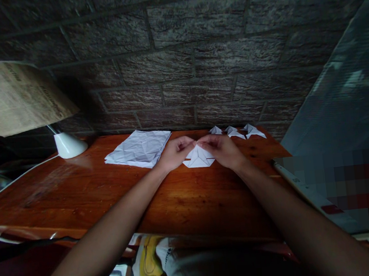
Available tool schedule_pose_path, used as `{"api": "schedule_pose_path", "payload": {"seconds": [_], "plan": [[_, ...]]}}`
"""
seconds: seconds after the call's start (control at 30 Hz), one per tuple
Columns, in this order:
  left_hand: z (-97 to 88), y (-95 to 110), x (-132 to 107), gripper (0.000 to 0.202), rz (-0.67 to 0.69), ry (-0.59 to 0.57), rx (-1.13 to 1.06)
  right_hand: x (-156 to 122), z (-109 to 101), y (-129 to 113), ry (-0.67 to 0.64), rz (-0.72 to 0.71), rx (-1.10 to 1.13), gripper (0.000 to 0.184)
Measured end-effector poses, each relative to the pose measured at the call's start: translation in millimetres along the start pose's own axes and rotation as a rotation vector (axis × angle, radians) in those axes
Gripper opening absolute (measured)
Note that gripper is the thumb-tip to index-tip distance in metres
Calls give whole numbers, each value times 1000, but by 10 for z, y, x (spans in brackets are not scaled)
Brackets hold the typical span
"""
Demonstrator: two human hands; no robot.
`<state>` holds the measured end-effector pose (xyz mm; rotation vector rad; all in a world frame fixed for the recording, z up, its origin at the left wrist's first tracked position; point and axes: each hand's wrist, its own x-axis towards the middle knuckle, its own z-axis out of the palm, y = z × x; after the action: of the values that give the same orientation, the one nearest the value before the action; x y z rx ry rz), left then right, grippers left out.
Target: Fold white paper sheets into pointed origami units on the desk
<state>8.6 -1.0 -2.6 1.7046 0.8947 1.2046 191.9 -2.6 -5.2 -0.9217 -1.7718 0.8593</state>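
A small white folded paper piece (199, 158) lies on the wooden table (118, 193), near its far edge. My left hand (174, 153) pinches the paper's top tip from the left, fingers closed. From the right, my right hand (221, 149) pinches the same tip, fingertips almost meeting the left ones. A stack of creased white paper sheets (138, 148) lies just left of my left hand. Three small finished folded paper shapes (236, 132) sit in a row behind my right hand.
A white lamp base (69, 144) with a cord stands at the table's back left, under a tilted brown card shade (15, 95). A brick wall (176, 60) closes the far side. A blurred flat object (342, 191) lies at the right edge.
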Motion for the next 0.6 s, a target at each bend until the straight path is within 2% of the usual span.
{"api": "schedule_pose_path", "payload": {"seconds": [0.13, 0.3, 0.6], "plan": [[-61, 60, 9, 29, 113, 125, 57, -6, -6, -64, 55, 1, -64, 18], [-70, 43, -4, 25, 94, 52, 141, -4, -4, -71, 99, -37, -114, 18], [-35, -3, -4, 22, 97, 37, 134, -16, 10, -104, 123, -57, -187, 16]]}}
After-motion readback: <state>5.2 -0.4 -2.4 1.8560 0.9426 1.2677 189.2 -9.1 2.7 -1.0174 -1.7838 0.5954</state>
